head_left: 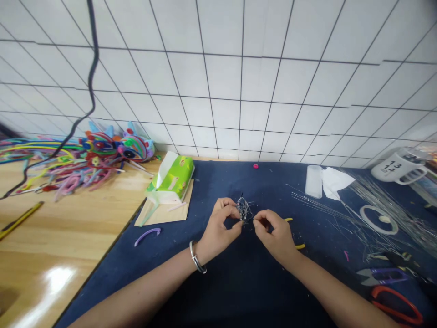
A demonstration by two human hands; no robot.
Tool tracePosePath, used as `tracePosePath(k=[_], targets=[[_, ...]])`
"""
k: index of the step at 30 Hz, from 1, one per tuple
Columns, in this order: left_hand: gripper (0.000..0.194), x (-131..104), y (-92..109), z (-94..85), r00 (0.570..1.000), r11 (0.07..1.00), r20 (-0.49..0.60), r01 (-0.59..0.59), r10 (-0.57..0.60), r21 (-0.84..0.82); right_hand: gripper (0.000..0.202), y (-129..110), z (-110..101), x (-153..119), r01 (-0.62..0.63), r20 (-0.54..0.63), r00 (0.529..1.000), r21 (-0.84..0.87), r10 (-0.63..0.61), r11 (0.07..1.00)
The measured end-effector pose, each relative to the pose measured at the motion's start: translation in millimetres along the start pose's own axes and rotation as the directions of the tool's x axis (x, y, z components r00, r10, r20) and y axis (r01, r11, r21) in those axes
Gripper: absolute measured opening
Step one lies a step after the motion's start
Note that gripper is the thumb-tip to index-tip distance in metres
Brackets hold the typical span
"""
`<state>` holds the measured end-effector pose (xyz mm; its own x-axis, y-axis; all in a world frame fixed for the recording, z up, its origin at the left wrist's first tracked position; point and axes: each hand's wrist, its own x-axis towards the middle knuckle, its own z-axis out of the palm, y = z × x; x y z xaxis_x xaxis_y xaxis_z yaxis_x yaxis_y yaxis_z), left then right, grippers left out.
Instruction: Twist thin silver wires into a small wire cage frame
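A small tangle of bent silvery wire (244, 208) is held above the dark blue cloth, near the middle of the head view. My left hand (223, 225), with a metal bangle (197, 257) at the wrist, pinches the wire piece at its left and lower side. Just right of the wire, my right hand (273, 231) has thumb and forefinger pressed together; whatever is between them is too small to make out. Two yellow handle ends (299, 246) show beside my right hand, the rest of that tool hidden behind it.
On the left lie a green tissue pack (175, 175), a purple curved strip (147, 234), colourful pipe cleaners (71, 171) and a yellow cutter (20, 221). At right are loose wires (385, 200), a tape ring (378, 220), purple snips (384, 275), red-handled scissors (396, 303) and a mug (396, 168).
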<state>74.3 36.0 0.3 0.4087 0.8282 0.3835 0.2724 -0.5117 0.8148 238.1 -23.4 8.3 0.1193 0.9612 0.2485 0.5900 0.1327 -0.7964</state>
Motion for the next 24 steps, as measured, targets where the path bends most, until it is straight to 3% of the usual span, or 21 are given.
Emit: tracePosePath(k=[5, 14, 20, 24], targets=[[0.018, -7, 6, 6.3, 0.998, 0.999, 0.039, -0.038, 0.039, -0.025, 0.005, -7, 4, 0, -0.128, 0.074, 0.99, 0.066, 0.123, 0.99], [0.018, -7, 6, 11.9, 1.0, 1.0, 0.027, 0.0, 0.0, -0.009, 0.005, -6, 8, 2, -0.315, 0.115, 0.948, 0.199, 0.297, 0.928], [0.017, -6, 4, 13.9, 0.994, 0.986, -0.107, 0.015, 0.003, 0.165, 0.004, -3, 10, 2, -0.326, 0.094, 0.945, 0.213, 0.313, 0.921], [0.018, -7, 0, 14.0, 0.997, 0.994, -0.08, 0.024, -0.016, 0.109, 0.007, -2, 8, 2, -0.343, 0.091, 0.939, 0.221, 0.331, 0.913]])
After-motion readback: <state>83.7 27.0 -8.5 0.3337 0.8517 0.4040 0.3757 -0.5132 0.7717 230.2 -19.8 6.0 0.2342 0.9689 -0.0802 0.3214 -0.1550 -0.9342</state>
